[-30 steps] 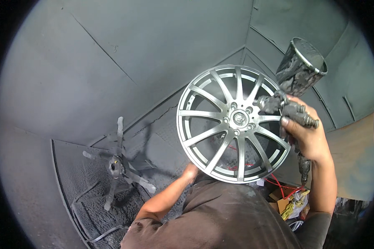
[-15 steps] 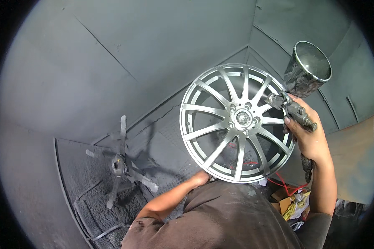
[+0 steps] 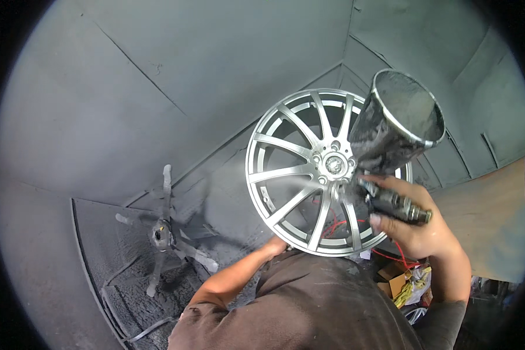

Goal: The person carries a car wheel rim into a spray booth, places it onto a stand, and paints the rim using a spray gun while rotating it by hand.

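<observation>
A silver multi-spoke car wheel rim stands tilted in front of me, its face toward me. My right hand is wrapped round a dark, paint-crusted spray gun, held over the lower right of the hub. The gun's large round cup hides the rim's upper right spokes. A pale mist spreads leftward from the nozzle across the spokes. My left hand is at the rim's lower left edge. Its fingers are hidden, so I cannot tell whether it grips anything.
Left on the floor stands a grey-coated stand with several arms. Grey walls close in behind. A red hose runs below the rim, near an opened cardboard box and plastic bags. A tan panel is at right.
My right hand has brought the spray gun down and left, from the rim's right edge to beside the hub; its cup looks larger. The rim has turned slightly anticlockwise. The left hand stays at the rim's edge.
</observation>
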Tool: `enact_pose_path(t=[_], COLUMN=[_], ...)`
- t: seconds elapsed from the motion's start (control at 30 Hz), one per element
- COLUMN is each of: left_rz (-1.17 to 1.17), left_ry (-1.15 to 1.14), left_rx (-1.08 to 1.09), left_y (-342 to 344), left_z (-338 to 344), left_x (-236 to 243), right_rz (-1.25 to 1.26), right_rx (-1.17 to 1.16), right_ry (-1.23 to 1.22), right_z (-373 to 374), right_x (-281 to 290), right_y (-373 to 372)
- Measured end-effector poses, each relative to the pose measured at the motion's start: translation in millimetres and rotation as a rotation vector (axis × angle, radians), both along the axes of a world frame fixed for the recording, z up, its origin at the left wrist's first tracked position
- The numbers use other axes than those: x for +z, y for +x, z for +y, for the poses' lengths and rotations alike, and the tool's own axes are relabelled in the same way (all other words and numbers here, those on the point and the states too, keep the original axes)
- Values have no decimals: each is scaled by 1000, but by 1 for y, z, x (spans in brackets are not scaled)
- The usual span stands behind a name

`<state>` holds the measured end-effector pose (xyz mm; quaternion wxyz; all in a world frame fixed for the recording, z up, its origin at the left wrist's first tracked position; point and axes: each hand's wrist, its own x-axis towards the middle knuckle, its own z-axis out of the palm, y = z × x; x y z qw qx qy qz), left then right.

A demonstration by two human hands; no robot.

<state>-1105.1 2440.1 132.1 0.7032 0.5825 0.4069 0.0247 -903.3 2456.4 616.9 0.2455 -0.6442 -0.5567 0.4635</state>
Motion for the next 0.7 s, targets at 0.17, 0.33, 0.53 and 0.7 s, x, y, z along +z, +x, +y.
enact_pose_path(t=[0.17,0.33,0.53,0.7], left_rz=[10,-25,77,-78], left_ry=[-278,-165,-478,-338], left_rx=[64,90,215,512], left_y=[-14,-30,-35,-39], left_z=[9,14,33,78], left_x=[1,-1,4,7], right_rz=[-87,-207,-145,-62], right_rx=[-228,-275,-451,-411], right_ry=[228,323,201,64], right_z=[22,31,28,12], right_x=[2,14,15,29], right_y=[0,12,13,-8])
